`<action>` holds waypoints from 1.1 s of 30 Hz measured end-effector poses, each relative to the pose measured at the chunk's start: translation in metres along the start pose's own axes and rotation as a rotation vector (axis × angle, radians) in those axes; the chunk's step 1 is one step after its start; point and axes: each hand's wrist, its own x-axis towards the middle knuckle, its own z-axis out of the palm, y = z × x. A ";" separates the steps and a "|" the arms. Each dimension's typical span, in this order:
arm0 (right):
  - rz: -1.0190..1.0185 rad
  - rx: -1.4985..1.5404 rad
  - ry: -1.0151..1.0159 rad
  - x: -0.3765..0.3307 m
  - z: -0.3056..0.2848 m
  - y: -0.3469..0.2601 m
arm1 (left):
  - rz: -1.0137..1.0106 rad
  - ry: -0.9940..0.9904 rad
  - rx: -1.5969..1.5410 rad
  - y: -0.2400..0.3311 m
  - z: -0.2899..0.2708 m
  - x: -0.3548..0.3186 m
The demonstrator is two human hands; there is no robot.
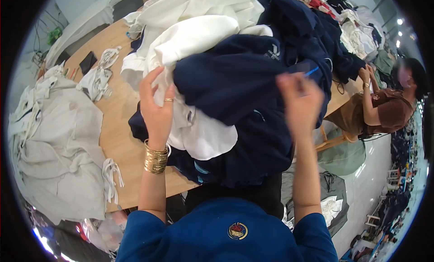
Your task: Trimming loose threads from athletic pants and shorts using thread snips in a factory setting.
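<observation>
A navy garment (pixel 226 81) stretches across the heap in front of me, partly smeared by motion. My right hand (pixel 302 104), also blurred, has its fingers curled at the right end of this navy cloth and appears closed on it. My left hand (pixel 156 110) is raised beside the white garment (pixel 194 36), thumb and fingers apart; whether it touches the cloth I cannot tell. A white fabric panel (pixel 210 138) hangs below the navy cloth, between my arms. More navy fabric (pixel 266 147) lies bunched beneath and spills toward my lap.
Pale grey garments (pixel 63 140) cover the left part of the wooden table (pixel 124 171). A small dark flat object (pixel 88 62) lies near its far left edge. At right, a co-worker (pixel 384 104) handles dark cloth beside a wooden stool (pixel 334 142). Cloth lies on the floor (pixel 375 171).
</observation>
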 end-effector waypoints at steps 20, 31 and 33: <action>-0.300 0.076 -0.318 -0.094 -0.011 0.035 | 0.108 -0.503 0.080 0.053 -0.006 -0.198; -0.280 -0.022 -0.609 -0.138 0.025 0.036 | -0.090 0.012 0.274 0.003 -0.017 -0.067; -0.313 -0.018 -0.627 -0.139 0.029 0.036 | 0.028 -0.059 0.418 -0.003 -0.012 -0.054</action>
